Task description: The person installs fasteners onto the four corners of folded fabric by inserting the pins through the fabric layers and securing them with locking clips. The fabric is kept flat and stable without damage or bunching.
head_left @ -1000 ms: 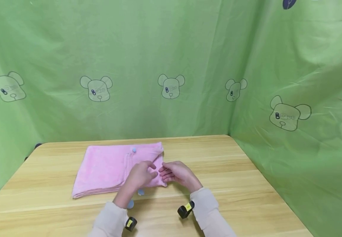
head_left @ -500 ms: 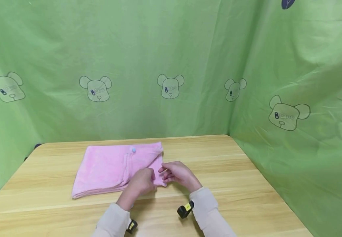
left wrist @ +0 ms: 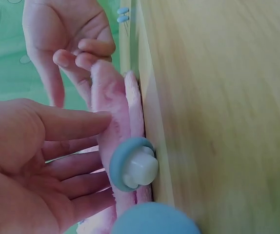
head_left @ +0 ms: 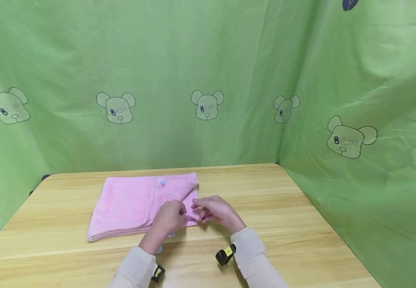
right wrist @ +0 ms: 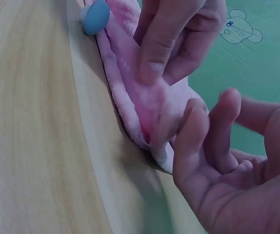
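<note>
A folded pink plush towel (head_left: 125, 204) lies at the left of the table, its near right corner raised slightly. My left hand (head_left: 168, 218) pinches the towel's near edge by that corner; the left wrist view shows the thumb (left wrist: 89, 121) in front and fingers behind. My right hand (head_left: 217, 210) is at the corner, fingers loosely bent and fingertips against the cloth, not plainly closed round it. Along the near edge sit a blue-and-white mushroom-shaped fastener (left wrist: 135, 165) and a second blue cap (left wrist: 154, 219). Another blue cap (head_left: 163, 182) rests on the towel's top.
The wooden table (head_left: 283, 232) extends right of the towel and in front of it. Green curtains (head_left: 165, 52) with bear-head outlines stand behind and at both sides. A small black camera is strapped at each wrist.
My left hand dipped to the towel's near right edge, then rose a little with the corner in its pinch. My right hand has stayed almost in place.
</note>
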The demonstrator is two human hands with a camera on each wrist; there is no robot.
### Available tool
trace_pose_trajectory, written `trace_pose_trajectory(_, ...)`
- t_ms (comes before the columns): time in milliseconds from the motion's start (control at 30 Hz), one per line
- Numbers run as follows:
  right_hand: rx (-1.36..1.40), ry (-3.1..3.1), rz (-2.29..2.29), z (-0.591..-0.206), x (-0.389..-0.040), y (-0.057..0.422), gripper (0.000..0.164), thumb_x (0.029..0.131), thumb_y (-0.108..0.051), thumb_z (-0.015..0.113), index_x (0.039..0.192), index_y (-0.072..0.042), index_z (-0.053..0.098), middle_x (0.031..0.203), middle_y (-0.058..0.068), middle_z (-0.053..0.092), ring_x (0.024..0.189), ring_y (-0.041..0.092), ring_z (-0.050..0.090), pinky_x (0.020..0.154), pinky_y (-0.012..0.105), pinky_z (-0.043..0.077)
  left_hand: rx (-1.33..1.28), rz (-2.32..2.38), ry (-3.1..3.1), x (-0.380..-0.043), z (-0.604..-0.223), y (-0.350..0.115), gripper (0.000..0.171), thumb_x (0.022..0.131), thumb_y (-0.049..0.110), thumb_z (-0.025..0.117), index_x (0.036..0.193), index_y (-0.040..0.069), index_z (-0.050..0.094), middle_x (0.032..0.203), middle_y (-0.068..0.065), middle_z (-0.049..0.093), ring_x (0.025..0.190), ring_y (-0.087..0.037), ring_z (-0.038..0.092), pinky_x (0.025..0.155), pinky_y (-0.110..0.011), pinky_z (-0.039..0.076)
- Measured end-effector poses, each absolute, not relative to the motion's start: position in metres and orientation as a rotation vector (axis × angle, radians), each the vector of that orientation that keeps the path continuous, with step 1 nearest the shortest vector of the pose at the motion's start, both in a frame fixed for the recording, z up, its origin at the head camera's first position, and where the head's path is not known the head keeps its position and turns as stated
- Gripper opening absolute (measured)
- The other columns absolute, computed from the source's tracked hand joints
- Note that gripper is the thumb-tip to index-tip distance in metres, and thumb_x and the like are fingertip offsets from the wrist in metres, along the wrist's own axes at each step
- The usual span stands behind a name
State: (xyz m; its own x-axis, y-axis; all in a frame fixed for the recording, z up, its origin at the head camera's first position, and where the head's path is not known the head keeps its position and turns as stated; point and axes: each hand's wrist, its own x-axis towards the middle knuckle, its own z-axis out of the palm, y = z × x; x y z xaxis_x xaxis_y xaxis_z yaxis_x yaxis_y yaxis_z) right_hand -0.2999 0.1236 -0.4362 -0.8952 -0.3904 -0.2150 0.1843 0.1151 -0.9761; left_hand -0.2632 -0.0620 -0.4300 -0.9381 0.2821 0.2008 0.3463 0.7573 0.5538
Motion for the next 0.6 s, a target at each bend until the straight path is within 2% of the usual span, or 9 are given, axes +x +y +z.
trace_pose_trajectory(133, -0.238, 1.970, -1.785, -0.4339, -0.2981, 0.1248, 0.033, 0.089, -0.019, 0.071, 0.108, 0.007, 0.066, 0.073, 0.008, 0.067, 0.052, 0.008, 0.054, 0.048, 0.019, 0.049, -0.467, -0.932, -2.799, -0.2651, -0.4293, -0.0623, 0.007, 0.080, 0.005, 0.074, 0.074, 0.006, 0.070, 0.057, 0.004, 0.057, 0.049, -0.010, 0.049, 0.048, -0.026, 0.047)
trace_pose_trajectory(267, -0.265, 1.947, -1.732, -0.4318, -0.2971, 0.1263, 0.034, 0.085, -0.011, 0.073, 0.114, 0.005, 0.064, 0.083, 0.019, 0.069, 0.058, 0.015, 0.061, 0.052, 0.023, 0.053, -0.435, -0.917, -2.765, -0.2666, -0.4283, -0.0634, 0.010, 0.082, 0.006, 0.074, 0.073, 0.007, 0.070, 0.057, 0.004, 0.057, 0.049, -0.010, 0.049, 0.048, -0.026, 0.047)
trace_pose_trajectory(400, -0.275, 1.930, -1.756, -0.4328, -0.2983, 0.1277, 0.034, 0.085, 0.001, 0.068, 0.117, 0.009, 0.060, 0.089, 0.026, 0.068, 0.070, 0.025, 0.067, 0.064, 0.032, 0.059, -0.426, -0.916, -2.744, -0.2667, -0.4270, -0.0638, 0.012, 0.081, 0.006, 0.074, 0.071, 0.008, 0.069, 0.057, 0.005, 0.057, 0.049, -0.010, 0.049, 0.047, -0.026, 0.047)
trace_pose_trajectory(600, -0.280, 1.985, -1.816, -0.4349, -0.3005, 0.1276, 0.025, 0.088, 0.004, 0.061, 0.110, 0.015, 0.058, 0.089, 0.021, 0.068, 0.078, 0.028, 0.066, 0.073, 0.035, 0.058, -0.462, -0.938, -2.746, -0.2657, -0.4254, -0.0607, 0.008, 0.079, 0.003, 0.074, 0.074, 0.007, 0.070, 0.058, 0.004, 0.059, 0.049, -0.009, 0.050, 0.048, -0.025, 0.047)
